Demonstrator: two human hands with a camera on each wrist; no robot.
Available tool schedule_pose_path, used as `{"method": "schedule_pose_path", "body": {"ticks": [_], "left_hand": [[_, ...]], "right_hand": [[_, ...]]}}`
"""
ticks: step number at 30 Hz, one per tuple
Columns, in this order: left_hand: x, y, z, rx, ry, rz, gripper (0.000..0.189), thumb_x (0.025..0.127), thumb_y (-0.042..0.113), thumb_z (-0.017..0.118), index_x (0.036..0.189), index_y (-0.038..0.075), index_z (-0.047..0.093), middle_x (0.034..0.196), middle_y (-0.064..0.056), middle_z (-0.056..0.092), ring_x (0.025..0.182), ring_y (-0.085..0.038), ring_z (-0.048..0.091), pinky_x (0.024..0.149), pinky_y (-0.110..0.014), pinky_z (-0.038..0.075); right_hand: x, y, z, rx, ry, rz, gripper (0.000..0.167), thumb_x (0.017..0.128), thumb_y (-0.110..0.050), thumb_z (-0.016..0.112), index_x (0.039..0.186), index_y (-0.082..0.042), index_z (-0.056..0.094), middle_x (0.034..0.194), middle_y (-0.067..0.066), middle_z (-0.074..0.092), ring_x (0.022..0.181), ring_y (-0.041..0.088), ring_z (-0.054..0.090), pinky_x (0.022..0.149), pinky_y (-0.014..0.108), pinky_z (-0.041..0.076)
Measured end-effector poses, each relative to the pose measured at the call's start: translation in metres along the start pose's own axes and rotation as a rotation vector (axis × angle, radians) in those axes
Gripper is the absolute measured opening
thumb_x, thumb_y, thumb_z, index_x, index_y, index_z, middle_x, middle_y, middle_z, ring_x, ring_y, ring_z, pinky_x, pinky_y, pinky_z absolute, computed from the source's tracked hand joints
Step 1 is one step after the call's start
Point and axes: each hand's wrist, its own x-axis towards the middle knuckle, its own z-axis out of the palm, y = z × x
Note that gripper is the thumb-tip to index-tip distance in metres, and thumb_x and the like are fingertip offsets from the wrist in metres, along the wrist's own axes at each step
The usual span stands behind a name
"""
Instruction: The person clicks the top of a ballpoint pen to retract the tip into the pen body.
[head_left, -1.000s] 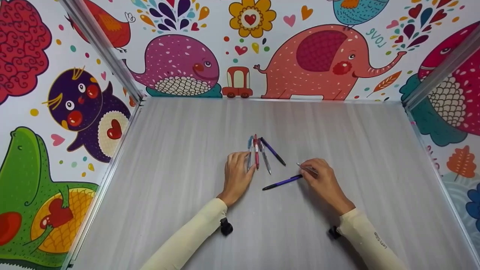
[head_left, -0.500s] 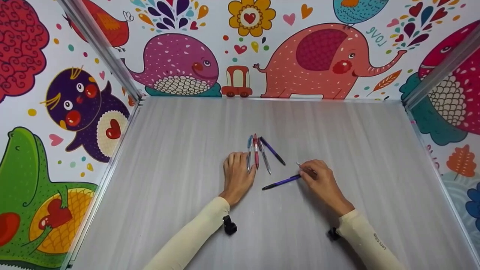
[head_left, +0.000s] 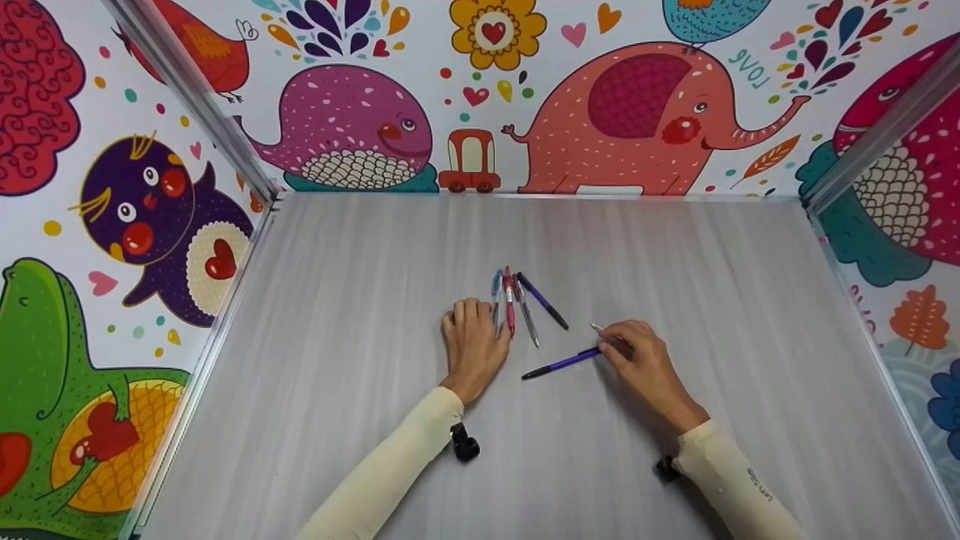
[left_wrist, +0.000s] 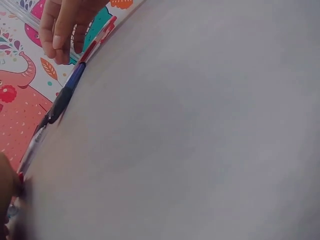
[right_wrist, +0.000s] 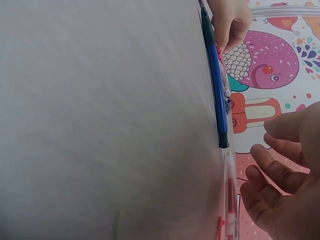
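Observation:
My left hand (head_left: 474, 349) rests at the left of a small fan of pens, its thumb by the lower end of a red pen (head_left: 509, 300). A clear pen with a light blue end (head_left: 496, 283) runs between thumb and forefinger. Beside these lie a clear pen (head_left: 527, 315) with a grey tip and a dark purple-blue pen (head_left: 543, 300). My right hand (head_left: 641, 360) hovers with loosely bent fingers over a clear pen with red ink (right_wrist: 230, 192), which lies on the table. A blue-purple pen (head_left: 561, 364) with a black grip points left from under its fingertips.
The grey wood-grain table (head_left: 360, 300) runs back to a printed wall (head_left: 555, 97) of cartoon animals. Metal rails (head_left: 210, 97) edge the booth at the corners. A small black camera (head_left: 465, 442) sits on the left wrist, another (head_left: 666, 469) on the right.
The left forearm and wrist have shifted slightly right, while the left fingers stay by the same pens. The right hand and the pens hold nearly the same places; the view drifts a little.

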Motion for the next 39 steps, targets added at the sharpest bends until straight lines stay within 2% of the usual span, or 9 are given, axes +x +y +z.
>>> {"method": "schedule_pose_path", "body": {"ticks": [6, 10, 17, 23, 29, 33, 39], "left_hand": [[0.001, -0.001, 0.0, 0.021, -0.018, 0.0, 0.03, 0.099, 0.034, 0.078, 0.103, 0.005, 0.07, 0.105, -0.012, 0.065, 0.104, -0.032, 0.056, 0.095, -0.053, 0.045], [0.002, -0.001, -0.001, 0.015, -0.038, -0.016, 0.03, 0.101, 0.035, 0.076, 0.101, 0.005, 0.071, 0.103, -0.011, 0.065, 0.102, -0.032, 0.056, 0.095, -0.054, 0.045], [0.003, -0.001, -0.001, 0.004, -0.035, -0.051, 0.024, 0.1, 0.029, 0.075, 0.099, 0.006, 0.072, 0.102, -0.011, 0.067, 0.1, -0.032, 0.056, 0.094, -0.054, 0.044], [0.003, -0.005, 0.0, -0.038, -0.008, -0.077, 0.019, 0.1, 0.024, 0.076, 0.104, 0.006, 0.077, 0.103, -0.01, 0.07, 0.102, -0.03, 0.058, 0.095, -0.053, 0.044], [0.006, -0.012, -0.002, -0.064, 0.04, -0.103, 0.015, 0.098, 0.02, 0.08, 0.102, 0.005, 0.08, 0.101, -0.01, 0.073, 0.101, -0.031, 0.061, 0.095, -0.053, 0.046], [0.008, -0.019, -0.006, -0.097, 0.039, -0.134, 0.014, 0.099, 0.017, 0.08, 0.103, 0.004, 0.081, 0.1, -0.011, 0.075, 0.1, -0.031, 0.062, 0.096, -0.054, 0.046], [0.01, -0.03, -0.014, -0.198, 0.046, -0.172, 0.011, 0.096, 0.011, 0.084, 0.1, 0.002, 0.083, 0.096, -0.01, 0.078, 0.097, -0.03, 0.065, 0.093, -0.053, 0.047]], "right_hand": [[0.0, -0.001, 0.0, -0.006, 0.019, -0.037, 0.02, 0.091, 0.013, 0.082, 0.109, 0.003, 0.078, 0.112, 0.011, 0.074, 0.109, 0.03, 0.066, 0.092, 0.006, 0.046], [-0.001, -0.002, 0.0, 0.001, 0.024, -0.041, 0.02, 0.092, 0.013, 0.081, 0.109, 0.003, 0.078, 0.111, 0.012, 0.074, 0.108, 0.026, 0.067, 0.092, 0.006, 0.047], [-0.001, -0.002, 0.0, -0.012, 0.017, -0.017, 0.018, 0.093, 0.011, 0.082, 0.108, 0.003, 0.078, 0.111, 0.01, 0.075, 0.109, 0.023, 0.066, 0.092, 0.007, 0.047], [-0.002, 0.001, 0.0, -0.031, -0.001, -0.008, 0.016, 0.094, 0.008, 0.082, 0.108, 0.001, 0.078, 0.111, 0.008, 0.076, 0.111, 0.022, 0.065, 0.095, 0.009, 0.045], [-0.001, 0.001, -0.001, -0.04, 0.002, -0.019, 0.015, 0.094, 0.007, 0.082, 0.107, -0.001, 0.079, 0.11, 0.006, 0.076, 0.111, 0.023, 0.065, 0.096, 0.01, 0.043], [-0.001, 0.001, 0.0, -0.032, 0.004, -0.019, 0.016, 0.094, 0.008, 0.081, 0.107, 0.0, 0.079, 0.11, 0.007, 0.076, 0.11, 0.022, 0.066, 0.096, 0.009, 0.044], [-0.003, 0.001, 0.0, -0.026, 0.004, -0.017, 0.016, 0.094, 0.009, 0.081, 0.108, 0.001, 0.079, 0.111, 0.006, 0.076, 0.111, 0.025, 0.066, 0.097, 0.009, 0.043]]}}
